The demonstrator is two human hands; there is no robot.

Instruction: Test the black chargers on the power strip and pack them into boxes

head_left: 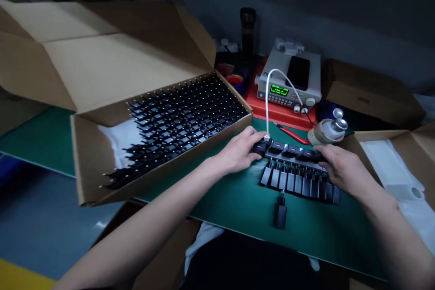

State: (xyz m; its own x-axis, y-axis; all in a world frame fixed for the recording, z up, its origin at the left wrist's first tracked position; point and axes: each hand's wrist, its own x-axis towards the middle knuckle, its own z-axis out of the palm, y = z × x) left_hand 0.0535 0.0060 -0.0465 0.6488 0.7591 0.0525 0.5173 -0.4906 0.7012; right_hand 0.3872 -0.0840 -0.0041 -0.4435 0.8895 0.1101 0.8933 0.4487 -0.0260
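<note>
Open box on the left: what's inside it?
The box holds packed rows of black chargers on a white liner, which shows bare at the near-left end. The chargers cover whatever lies beneath them, so further layers cannot be seen.

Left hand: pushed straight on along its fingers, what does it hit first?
The left hand points right, fingertips on the end charger. Straight on it would likely meet the white plug there first, then the next charger; depth is unclear.
</note>
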